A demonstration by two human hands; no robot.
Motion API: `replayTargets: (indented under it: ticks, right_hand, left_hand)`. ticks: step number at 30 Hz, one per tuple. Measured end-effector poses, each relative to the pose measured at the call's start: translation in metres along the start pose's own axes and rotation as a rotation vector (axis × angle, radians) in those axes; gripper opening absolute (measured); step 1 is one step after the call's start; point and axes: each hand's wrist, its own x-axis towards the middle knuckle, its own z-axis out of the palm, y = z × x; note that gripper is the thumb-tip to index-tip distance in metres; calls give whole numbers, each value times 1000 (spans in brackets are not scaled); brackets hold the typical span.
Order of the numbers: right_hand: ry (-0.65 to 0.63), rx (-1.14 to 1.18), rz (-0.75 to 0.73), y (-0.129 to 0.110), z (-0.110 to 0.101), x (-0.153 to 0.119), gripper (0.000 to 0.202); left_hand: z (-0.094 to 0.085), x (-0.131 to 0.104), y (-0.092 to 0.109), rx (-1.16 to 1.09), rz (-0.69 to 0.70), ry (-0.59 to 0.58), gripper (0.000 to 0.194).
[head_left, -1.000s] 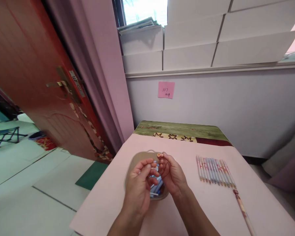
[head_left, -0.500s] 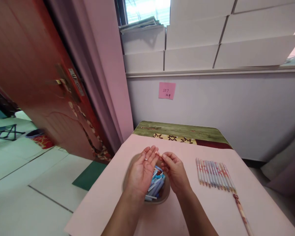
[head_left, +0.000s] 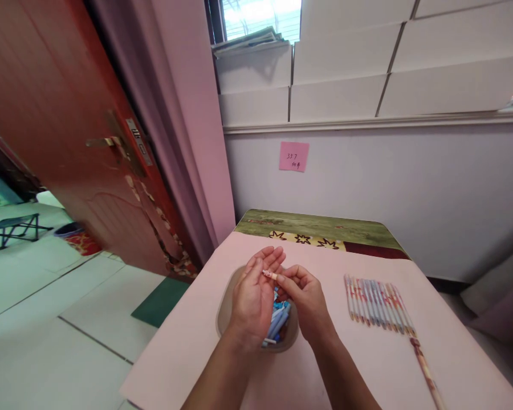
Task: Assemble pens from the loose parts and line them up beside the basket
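The small part point(head_left: 270, 275) was peach with reddish marks, the basin point(head_left: 226, 304) beige, the pieces point(head_left: 281, 320) inside it blue and white. The pens point(head_left: 379, 306) had red and grey-blue patterns; the table cover point(head_left: 183, 339) (plain as could be) was pale pink.

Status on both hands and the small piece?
Right hand: pinching small piece. Left hand: open, palm up, by piece's free end. Hands partly hide bin below.

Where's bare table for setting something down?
Free: pale pink table cover left of the rounded beige bin, and between the right hand and the slim multicoloured pens. Crowded: over the bin, with the left hand there too; the pens' near-right corner, beside one brown-patterned pen.
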Motion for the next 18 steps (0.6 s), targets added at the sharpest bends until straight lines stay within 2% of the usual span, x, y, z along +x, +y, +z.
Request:
replayTargets:
  ticks: [3,6,9,13,18]
  right_hand:
    - [-27,57,13,3,0,0,27]
    - [-107,127,27,3,0,-1,25]
    - [-202,142,8,0,1,-2,25]
    - [-225,177,-14,-3,0,-2,25]
    - [-175,251,50,-1,-4,0,27]
  left_hand:
    - [1,-3,-1,51,22,4,22]
    - [4,-6,0,192,11,2,25]
    - [8,-10,3,334,17,-25,37]
    - [10,-15,8,231,61,-55,52]
    - [-7,-19,1,305,72,-43,28]
